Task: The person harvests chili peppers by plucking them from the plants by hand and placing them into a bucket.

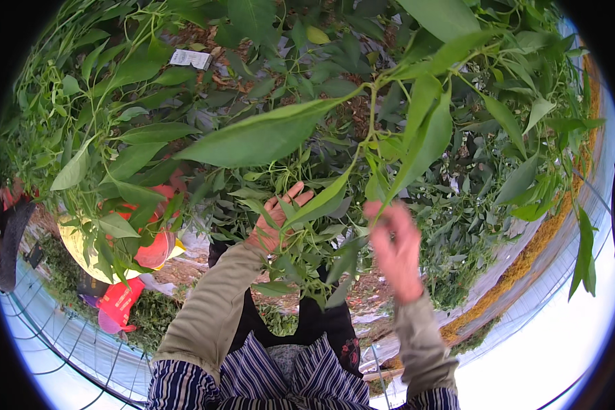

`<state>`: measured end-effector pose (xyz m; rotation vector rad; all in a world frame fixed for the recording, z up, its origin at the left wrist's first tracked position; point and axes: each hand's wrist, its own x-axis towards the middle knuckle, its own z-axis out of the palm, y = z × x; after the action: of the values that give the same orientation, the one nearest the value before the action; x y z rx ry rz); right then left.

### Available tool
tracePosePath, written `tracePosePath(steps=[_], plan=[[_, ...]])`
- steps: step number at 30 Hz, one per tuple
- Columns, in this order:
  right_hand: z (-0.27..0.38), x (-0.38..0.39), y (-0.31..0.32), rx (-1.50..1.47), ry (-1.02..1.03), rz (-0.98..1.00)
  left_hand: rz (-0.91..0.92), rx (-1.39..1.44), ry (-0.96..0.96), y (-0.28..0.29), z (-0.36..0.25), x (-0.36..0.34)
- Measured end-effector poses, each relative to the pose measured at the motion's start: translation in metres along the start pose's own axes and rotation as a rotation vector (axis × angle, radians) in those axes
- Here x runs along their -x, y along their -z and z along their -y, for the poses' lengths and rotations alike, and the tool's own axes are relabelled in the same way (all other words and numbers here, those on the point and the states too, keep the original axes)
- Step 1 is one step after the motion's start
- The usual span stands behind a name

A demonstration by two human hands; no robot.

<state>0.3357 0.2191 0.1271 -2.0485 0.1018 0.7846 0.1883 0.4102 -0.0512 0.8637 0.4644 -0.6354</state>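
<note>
Leafy green plants with long pointed leaves, like pepper plants, fill the space before me. My left hand (277,215) is in the foliage left of centre, fingers stretched out and apart, partly hidden by narrow leaves. Beside it, a leafy shoot (301,263) hangs down between my forearms. On the right, my right hand (396,249) is raised next to a drooping branch (372,123), its fingers bent and smeared by motion. Whether those fingers grip a leaf or stem cannot be made out. Large leaves (263,133) on that branch hang close in front of both hands.
At the left are a yellow round object (82,249), a red rounded object (156,249) and a red bag-like thing (121,301), partly covered by leaves. A white printed label (190,59) lies among the far plants. A yellow-brown strip (526,263) runs along the right beside plastic sheeting.
</note>
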Motion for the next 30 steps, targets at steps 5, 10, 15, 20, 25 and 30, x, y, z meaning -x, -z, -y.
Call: tracePosePath(steps=[5,10,15,20,25,30], plan=[[-0.064,-0.136,-0.005,0.511,0.009,-0.089,-0.231,0.851,0.237,-0.007,-0.004,-0.009],[-0.128,-0.144,-0.023,0.829,-0.269,0.035,-0.055,0.960,0.132,-0.008,-0.010,-0.004],[-0.116,-0.069,-0.014,0.312,0.049,-0.173,0.043,0.915,0.016,-0.012,-0.012,-0.004],[-0.093,-0.024,-0.044,-0.232,-0.047,-0.133,-0.051,-0.198,-0.197,-0.018,-0.008,-0.007],[-0.097,0.021,-0.055,-0.434,-0.410,-0.324,0.012,-0.049,-0.076,-0.007,-0.004,0.007],[-0.094,0.090,-0.036,-0.631,-0.544,-0.442,-0.033,-0.284,-0.162,-0.008,0.006,0.002]])
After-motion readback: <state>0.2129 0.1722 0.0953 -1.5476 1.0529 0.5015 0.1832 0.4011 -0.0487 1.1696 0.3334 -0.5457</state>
